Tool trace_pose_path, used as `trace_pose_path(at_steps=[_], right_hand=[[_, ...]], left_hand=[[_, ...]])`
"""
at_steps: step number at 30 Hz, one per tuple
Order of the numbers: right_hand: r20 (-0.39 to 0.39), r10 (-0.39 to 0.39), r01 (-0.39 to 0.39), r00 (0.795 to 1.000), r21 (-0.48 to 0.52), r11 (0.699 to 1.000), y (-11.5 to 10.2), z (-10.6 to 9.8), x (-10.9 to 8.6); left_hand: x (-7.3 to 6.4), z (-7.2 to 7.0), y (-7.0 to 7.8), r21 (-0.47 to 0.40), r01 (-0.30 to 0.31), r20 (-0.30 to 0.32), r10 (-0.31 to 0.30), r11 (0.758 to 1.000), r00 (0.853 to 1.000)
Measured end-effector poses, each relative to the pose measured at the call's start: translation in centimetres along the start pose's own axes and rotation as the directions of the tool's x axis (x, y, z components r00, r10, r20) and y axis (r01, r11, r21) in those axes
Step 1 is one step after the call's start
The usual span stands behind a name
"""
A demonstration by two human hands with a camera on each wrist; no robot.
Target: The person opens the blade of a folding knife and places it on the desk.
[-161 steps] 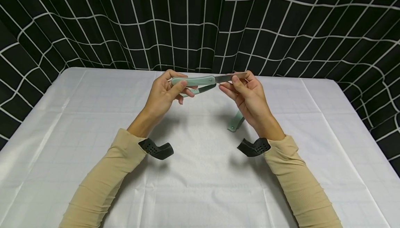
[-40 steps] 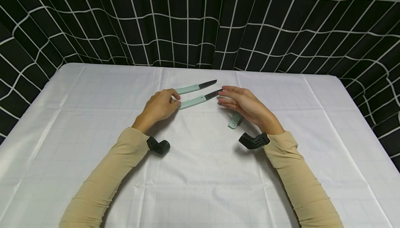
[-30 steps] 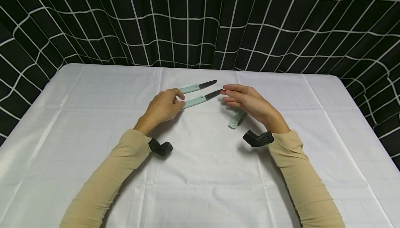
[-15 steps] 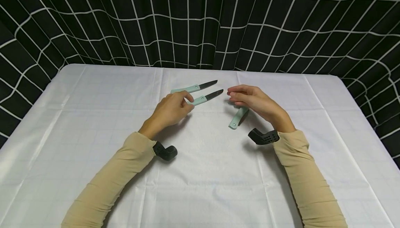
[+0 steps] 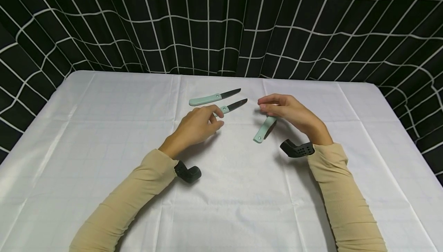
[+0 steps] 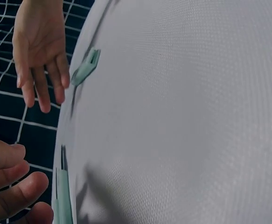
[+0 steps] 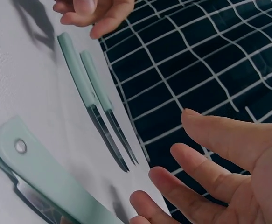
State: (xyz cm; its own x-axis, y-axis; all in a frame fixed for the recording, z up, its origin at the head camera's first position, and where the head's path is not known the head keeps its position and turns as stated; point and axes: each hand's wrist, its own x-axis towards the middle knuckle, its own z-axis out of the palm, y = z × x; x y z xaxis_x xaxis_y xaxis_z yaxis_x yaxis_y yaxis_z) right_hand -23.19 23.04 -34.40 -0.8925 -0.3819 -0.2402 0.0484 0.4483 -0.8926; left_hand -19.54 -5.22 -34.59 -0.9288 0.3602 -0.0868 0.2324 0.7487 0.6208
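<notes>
Two folding knives with mint-green handles lie unfolded on the table, roughly parallel. The far knife point(image 5: 204, 100) is fully visible in the head view; my left hand point(image 5: 199, 127) hovers over the near knife point(image 5: 237, 105) and hides much of its handle there. A gap shows between those fingers point(image 6: 31, 186) and the handles in the left wrist view. Further right lies a third folding knife point(image 5: 262, 133), its blade folded in against the handle. Above its far end is my right hand point(image 5: 290, 111), fingers relaxed and holding nothing, as the right wrist view shows.
A white cloth point(image 5: 235, 190) with creases covers the table. Behind its far edge hangs a black curtain point(image 5: 221, 25) with a white grid. Black curved pieces point(image 5: 188, 172) are worn at both wrists.
Earlier both hands held an unfolded knife in the air; now both unfolded knives lie on the table. Since then both hands have shifted right, the left hand uncovering the far knife's handle.
</notes>
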Motion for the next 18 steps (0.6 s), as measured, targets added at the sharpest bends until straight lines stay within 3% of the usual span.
trace_pose_path(at_steps=[18], right_hand=[[0.006, 0.039, -0.038, 0.999, -0.154, 0.987, 0.6, -1.9, -0.9]], left_hand=[[0.2, 2.1, 1.3, 0.022, -0.070, -0.005, 0.070, 0.997, 0.998]])
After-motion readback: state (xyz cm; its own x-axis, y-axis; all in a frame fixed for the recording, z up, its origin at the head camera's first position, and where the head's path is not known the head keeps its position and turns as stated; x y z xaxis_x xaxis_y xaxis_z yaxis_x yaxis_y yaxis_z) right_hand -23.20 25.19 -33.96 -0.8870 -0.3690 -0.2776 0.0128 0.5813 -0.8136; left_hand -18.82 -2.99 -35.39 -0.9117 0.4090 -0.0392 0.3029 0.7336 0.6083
